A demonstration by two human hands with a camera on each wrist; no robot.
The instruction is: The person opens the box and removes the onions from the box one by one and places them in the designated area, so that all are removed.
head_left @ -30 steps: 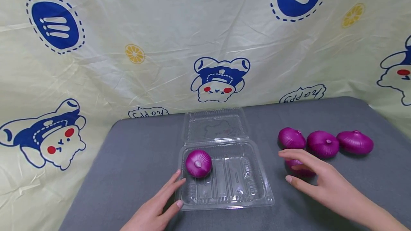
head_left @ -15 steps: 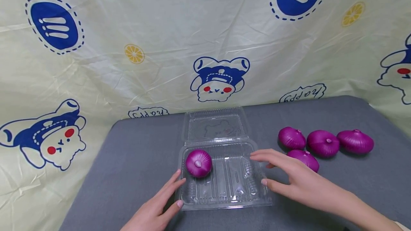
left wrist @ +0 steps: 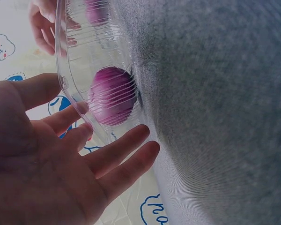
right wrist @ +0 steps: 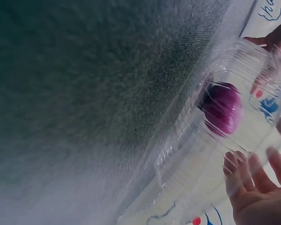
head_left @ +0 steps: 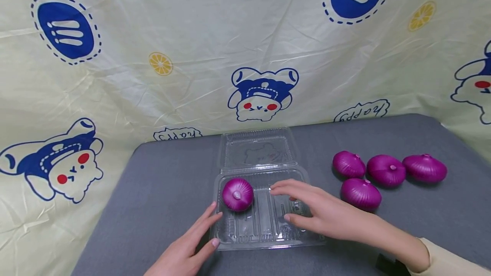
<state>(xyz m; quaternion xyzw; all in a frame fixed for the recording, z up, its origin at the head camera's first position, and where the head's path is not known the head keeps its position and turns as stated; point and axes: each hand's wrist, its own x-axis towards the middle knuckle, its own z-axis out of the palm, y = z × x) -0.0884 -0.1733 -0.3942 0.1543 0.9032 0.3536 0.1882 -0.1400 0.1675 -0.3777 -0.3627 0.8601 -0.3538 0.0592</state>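
Note:
A clear plastic clamshell box (head_left: 268,247) lies unfolded on the table, its lid (head_left: 255,146) laid back behind the tray. One purple onion (head_left: 238,195) sits in the tray's left part; through the clear wall it shows in the left wrist view too (left wrist: 113,96). My left hand (head_left: 188,246) is at the tray's left edge, fingers spread, thumb and fingertips at the rim. Over the tray's right half is my right hand (head_left: 326,214), fingers extended and a little bent, with nothing in it. The onion and my right hand (right wrist: 257,192) appear through the plastic in the right wrist view.
To the right of the box several purple onions lie grouped, the closest one (head_left: 361,194) just behind my right forearm and another (head_left: 425,168) farthest right. Grey cloth covers the table (head_left: 168,182). A printed curtain (head_left: 192,97) hangs behind it.
My right hand has moved left, from in front of the nearest loose onion to over the tray, leaving that onion uncovered. My left hand and the onion in the tray have stayed put.

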